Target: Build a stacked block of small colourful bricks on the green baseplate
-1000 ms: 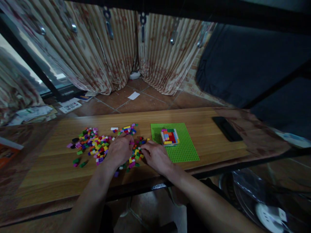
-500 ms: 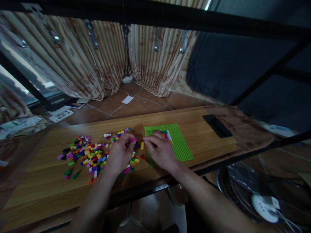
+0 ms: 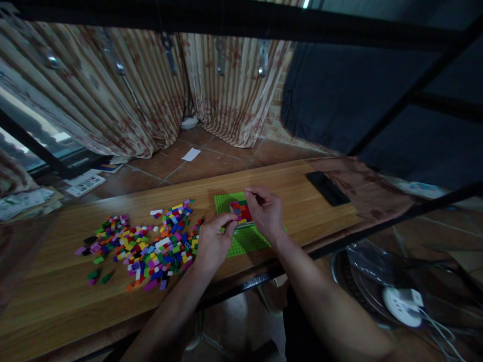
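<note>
A green baseplate (image 3: pixel 245 242) lies on the wooden table, partly covered by my hands. Colourful toy bricks (image 3: pixel 241 210), red, blue, yellow and pink among them, form a built patch on it. My left hand (image 3: pixel 215 239) reaches over the plate's left part, thumb and forefinger pinching a small pink brick (image 3: pixel 238 216) at the patch's left edge. My right hand (image 3: pixel 268 213) is over the patch's right side, fingertips pressed together near its far edge. Anything between those fingertips is too small to make out.
Loose bricks (image 3: pixel 151 244) lie in a wide spread on the left of the table (image 3: pixel 56 281). A black phone (image 3: pixel 327 188) rests to the right, beside a brown cloth (image 3: pixel 362 183). A dark metal bar (image 3: pixel 234 22) crosses above; a white power strip (image 3: pixel 402 306) sits lower right.
Both hands have moved from the gap between the loose bricks and the baseplate onto the plate, the left one carrying the pink brick. The camera view has shifted slightly.
</note>
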`<action>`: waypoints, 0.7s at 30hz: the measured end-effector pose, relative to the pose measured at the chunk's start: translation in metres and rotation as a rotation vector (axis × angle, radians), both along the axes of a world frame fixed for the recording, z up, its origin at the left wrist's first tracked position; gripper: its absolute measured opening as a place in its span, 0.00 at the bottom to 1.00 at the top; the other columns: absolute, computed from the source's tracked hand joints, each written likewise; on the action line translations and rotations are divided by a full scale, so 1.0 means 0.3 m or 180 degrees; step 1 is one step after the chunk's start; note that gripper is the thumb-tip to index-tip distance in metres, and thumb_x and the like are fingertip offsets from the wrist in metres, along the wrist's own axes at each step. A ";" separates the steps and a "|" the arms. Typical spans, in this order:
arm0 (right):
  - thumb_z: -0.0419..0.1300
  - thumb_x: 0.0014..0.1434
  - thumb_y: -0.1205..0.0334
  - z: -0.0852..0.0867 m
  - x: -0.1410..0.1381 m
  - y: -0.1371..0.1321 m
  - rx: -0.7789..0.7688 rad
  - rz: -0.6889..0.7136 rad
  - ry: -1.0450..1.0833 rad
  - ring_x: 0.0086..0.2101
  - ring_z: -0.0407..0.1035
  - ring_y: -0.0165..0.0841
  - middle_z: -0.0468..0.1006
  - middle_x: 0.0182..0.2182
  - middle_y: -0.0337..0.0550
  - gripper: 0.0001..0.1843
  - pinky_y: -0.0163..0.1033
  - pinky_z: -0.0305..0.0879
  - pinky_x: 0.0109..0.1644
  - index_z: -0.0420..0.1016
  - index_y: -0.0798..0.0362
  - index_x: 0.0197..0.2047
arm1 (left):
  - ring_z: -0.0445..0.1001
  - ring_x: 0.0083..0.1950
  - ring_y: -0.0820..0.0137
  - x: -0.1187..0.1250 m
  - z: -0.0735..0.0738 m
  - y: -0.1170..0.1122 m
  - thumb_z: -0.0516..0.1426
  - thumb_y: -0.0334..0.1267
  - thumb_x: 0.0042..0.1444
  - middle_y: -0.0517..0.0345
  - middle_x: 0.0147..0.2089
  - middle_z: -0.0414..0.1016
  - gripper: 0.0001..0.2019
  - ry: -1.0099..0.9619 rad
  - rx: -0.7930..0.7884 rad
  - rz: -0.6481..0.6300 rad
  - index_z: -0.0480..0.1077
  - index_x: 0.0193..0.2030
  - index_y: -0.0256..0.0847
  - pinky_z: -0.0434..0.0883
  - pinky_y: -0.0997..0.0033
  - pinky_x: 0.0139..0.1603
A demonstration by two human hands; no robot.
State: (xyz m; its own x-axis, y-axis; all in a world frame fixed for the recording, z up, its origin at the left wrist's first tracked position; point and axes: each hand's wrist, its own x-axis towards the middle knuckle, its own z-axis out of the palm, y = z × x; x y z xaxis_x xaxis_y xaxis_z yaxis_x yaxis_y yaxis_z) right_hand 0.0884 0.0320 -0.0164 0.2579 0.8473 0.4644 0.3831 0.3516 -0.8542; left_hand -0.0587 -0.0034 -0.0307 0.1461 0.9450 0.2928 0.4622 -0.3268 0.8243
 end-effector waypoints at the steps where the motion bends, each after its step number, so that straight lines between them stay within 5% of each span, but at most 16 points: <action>1: 0.57 0.58 0.61 0.004 -0.001 -0.005 0.0002 0.0032 -0.0123 0.33 0.74 0.32 0.80 0.32 0.42 0.09 0.38 0.69 0.39 0.79 0.52 0.36 | 0.77 0.42 0.69 0.002 -0.002 0.003 0.54 0.37 0.59 0.59 0.39 0.80 0.08 0.0020 0.0006 -0.0011 0.75 0.37 0.44 0.72 0.68 0.49; 21: 0.58 0.57 0.60 -0.013 0.012 -0.001 -0.0487 0.0277 -0.0316 0.31 0.74 0.32 0.81 0.31 0.43 0.10 0.38 0.68 0.37 0.80 0.53 0.34 | 0.76 0.36 0.73 0.031 -0.006 0.022 0.56 0.28 0.54 0.59 0.35 0.79 0.08 -0.0204 0.0520 0.0105 0.75 0.29 0.41 0.71 0.74 0.43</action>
